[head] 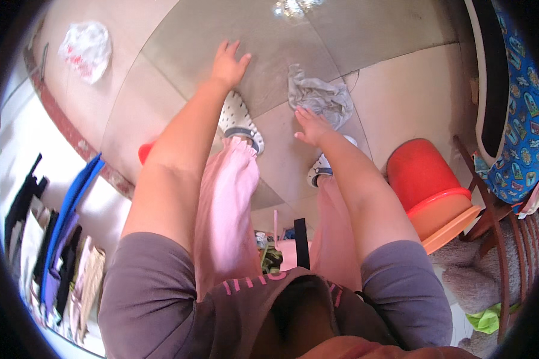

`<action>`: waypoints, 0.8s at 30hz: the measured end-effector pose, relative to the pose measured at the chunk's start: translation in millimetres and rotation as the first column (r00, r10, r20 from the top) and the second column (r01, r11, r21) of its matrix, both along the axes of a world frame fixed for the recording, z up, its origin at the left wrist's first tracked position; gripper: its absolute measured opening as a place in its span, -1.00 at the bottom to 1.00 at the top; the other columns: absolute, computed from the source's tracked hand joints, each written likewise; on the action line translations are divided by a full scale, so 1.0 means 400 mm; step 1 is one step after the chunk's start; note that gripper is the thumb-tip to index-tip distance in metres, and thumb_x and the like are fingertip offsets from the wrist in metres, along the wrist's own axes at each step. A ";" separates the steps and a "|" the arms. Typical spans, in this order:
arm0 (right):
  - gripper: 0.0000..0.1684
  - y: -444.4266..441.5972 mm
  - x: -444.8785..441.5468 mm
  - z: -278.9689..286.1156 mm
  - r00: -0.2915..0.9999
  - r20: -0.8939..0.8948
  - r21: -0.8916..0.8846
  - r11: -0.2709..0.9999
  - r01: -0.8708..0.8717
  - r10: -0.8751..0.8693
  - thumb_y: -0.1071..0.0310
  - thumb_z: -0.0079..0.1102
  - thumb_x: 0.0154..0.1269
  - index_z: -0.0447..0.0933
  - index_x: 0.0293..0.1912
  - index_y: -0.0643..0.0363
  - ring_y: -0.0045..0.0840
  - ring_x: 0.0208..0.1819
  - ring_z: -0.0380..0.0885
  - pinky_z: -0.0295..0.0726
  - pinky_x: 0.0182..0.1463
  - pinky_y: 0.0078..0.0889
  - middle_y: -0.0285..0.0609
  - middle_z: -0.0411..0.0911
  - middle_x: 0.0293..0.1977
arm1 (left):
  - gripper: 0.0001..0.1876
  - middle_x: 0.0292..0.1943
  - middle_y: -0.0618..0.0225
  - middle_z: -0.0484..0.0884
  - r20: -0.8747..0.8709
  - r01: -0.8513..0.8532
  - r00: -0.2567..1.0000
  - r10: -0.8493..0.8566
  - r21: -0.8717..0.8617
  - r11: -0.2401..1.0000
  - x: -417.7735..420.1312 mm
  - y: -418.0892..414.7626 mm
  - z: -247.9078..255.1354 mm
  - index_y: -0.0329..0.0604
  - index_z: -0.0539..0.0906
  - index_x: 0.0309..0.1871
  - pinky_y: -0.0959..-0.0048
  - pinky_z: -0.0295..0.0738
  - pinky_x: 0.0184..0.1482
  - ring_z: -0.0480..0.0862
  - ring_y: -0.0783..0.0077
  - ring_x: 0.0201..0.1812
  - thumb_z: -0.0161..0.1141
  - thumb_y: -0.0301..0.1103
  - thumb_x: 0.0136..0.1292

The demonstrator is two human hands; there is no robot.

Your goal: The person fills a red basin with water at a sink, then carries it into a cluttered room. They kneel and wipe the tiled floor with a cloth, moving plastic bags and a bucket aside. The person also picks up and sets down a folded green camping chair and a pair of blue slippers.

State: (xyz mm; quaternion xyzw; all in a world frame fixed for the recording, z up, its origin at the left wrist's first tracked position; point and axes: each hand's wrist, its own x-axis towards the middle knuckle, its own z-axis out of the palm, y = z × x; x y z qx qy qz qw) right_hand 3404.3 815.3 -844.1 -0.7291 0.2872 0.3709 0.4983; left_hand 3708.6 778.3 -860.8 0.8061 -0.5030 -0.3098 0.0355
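Note:
My left hand (231,65) is held out over the tiled floor (197,40) with its fingers spread and nothing in them. Below it is the white clog (235,114) on my left foot. A crumpled grey cloth (321,96) lies on the floor ahead of my right foot. My right hand (314,127) is at the near edge of this cloth, thumb apart and fingers stretched out, gripping nothing. Whether its fingertips touch the cloth I cannot tell. The other white clog (319,169) is partly hidden by my right forearm.
At right, a red bucket (424,172) and an orange basin (449,224) stand by a wooden chair (498,251). A white plastic bag (87,51) lies at far left. Clothes (67,233) hang at left. A red object (145,152) shows behind my left arm.

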 end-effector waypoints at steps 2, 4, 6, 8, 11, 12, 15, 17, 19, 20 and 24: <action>-0.20 0.044 -0.016 0.050 0.999 -0.028 0.045 0.998 0.038 -0.037 0.06 0.12 0.27 0.10 0.41 0.07 -0.29 0.45 0.02 0.13 0.43 -0.06 -0.22 -0.07 0.48 | -0.40 0.31 -0.11 0.32 -0.026 -0.181 0.983 0.182 0.054 0.982 0.023 0.183 0.062 -0.24 0.45 0.25 0.21 0.18 0.38 0.28 -0.06 0.36 0.19 -0.05 0.23; -0.24 0.108 -0.058 0.042 0.998 -0.006 0.036 0.997 0.068 -0.068 0.11 0.15 0.23 0.18 0.36 0.07 -0.19 0.37 0.21 0.31 0.35 -0.14 -0.14 0.04 0.44 | -0.41 0.29 -0.13 0.34 -0.024 -0.343 0.937 0.348 0.122 0.931 0.033 0.349 0.133 -0.29 0.47 0.22 0.20 0.21 0.36 0.31 -0.06 0.33 0.21 -0.09 0.21; -0.31 0.105 -0.075 0.075 1.000 -0.017 -0.017 1.000 0.000 -0.001 0.18 0.13 0.24 0.23 0.33 0.06 -0.22 0.32 0.28 0.38 0.31 -0.24 -0.18 0.14 0.40 | -0.43 0.27 -0.10 0.37 -0.008 -0.524 0.847 0.532 0.161 0.836 0.025 0.520 0.182 -0.30 0.48 0.20 0.22 0.26 0.33 0.36 -0.02 0.29 0.21 -0.12 0.21; -0.35 0.095 -0.098 0.100 0.996 -0.013 -0.104 0.991 -0.088 0.088 0.24 0.12 0.22 0.27 0.31 0.02 -0.23 0.29 0.33 0.43 0.28 -0.26 -0.20 0.19 0.38 | -0.46 0.23 -0.06 0.40 0.017 -0.660 0.744 0.668 0.178 0.730 -0.017 0.639 0.247 -0.30 0.49 0.19 0.25 0.32 0.28 0.42 0.04 0.23 0.20 -0.15 0.21; -0.37 0.055 -0.113 0.108 0.984 -0.019 -0.245 0.953 -0.177 0.178 0.34 0.10 0.20 0.30 0.29 -0.05 -0.20 0.29 0.32 0.44 0.25 -0.22 -0.22 0.17 0.39 | -0.48 0.19 -0.02 0.43 0.085 -0.755 0.650 0.755 0.186 0.629 -0.078 0.728 0.352 -0.28 0.49 0.19 0.29 0.38 0.23 0.50 0.11 0.13 0.20 -0.18 0.22; -0.38 0.045 -0.117 0.108 0.985 -0.048 -0.262 0.949 -0.173 0.166 0.38 0.07 0.21 0.30 0.29 -0.08 -0.20 0.31 0.30 0.44 0.25 -0.21 -0.24 0.15 0.40 | -0.49 0.18 -0.01 0.42 0.088 -0.772 0.631 0.771 0.172 0.612 -0.104 0.783 0.343 -0.26 0.50 0.19 0.30 0.40 0.21 0.52 0.13 0.10 0.20 -0.20 0.22; -0.29 0.028 -0.140 0.063 0.973 -0.012 -0.396 0.893 -0.215 0.229 0.40 0.23 0.10 0.34 0.28 -0.08 -0.17 0.38 0.17 0.32 0.33 -0.12 -0.22 0.08 0.43 | -0.51 0.21 -0.01 0.39 0.019 -0.806 0.574 0.819 0.193 0.560 -0.209 0.888 0.286 -0.24 0.50 0.19 0.31 0.45 0.16 0.57 0.16 0.02 0.21 -0.24 0.21; -0.22 0.021 -0.127 0.024 0.936 -0.009 -0.519 0.799 -0.304 0.351 0.36 0.21 0.13 0.24 0.35 -0.17 -0.19 0.44 0.04 0.22 0.37 0.02 -0.25 -0.06 0.47 | -0.52 0.18 -0.01 0.41 -0.049 -0.804 0.559 0.828 0.210 0.556 -0.277 0.902 0.240 -0.27 0.49 0.19 0.33 0.49 0.11 0.61 0.21 -0.01 0.22 -0.28 0.22; -0.22 0.014 -0.089 -0.001 0.885 -0.066 -0.591 0.697 -0.407 0.461 0.31 0.13 0.21 0.13 0.41 -0.24 -0.22 0.49 -0.10 0.11 0.39 0.16 -0.30 -0.19 0.51 | -0.52 0.13 0.01 0.47 -0.129 -0.773 0.574 0.808 0.240 0.587 -0.338 0.906 0.191 -0.31 0.48 0.19 0.36 0.51 0.08 0.63 0.26 -0.02 0.21 -0.31 0.23; -0.24 -0.002 -0.057 -0.005 0.851 -0.116 -0.602 0.645 -0.470 0.512 0.27 0.05 0.29 0.06 0.43 -0.26 -0.23 0.51 -0.17 0.04 0.40 0.24 -0.33 -0.26 0.51 | -0.52 0.12 0.02 0.48 -0.173 -0.751 0.581 0.795 0.263 0.606 -0.365 0.908 0.172 -0.31 0.47 0.20 0.37 0.51 0.08 0.63 0.27 -0.01 0.21 -0.32 0.24; -0.19 -0.004 -0.042 -0.111 0.948 -0.237 -0.645 0.694 -0.318 0.214 0.01 -0.03 0.37 -0.15 0.49 -0.29 -0.16 0.53 -0.34 -0.14 0.38 0.44 -0.31 -0.40 0.53 | -0.54 0.19 0.05 0.47 -0.406 -0.752 0.388 0.827 0.380 0.539 -0.390 0.927 0.113 -0.27 0.49 0.19 0.34 0.52 0.08 0.64 0.23 0.02 0.19 -0.30 0.25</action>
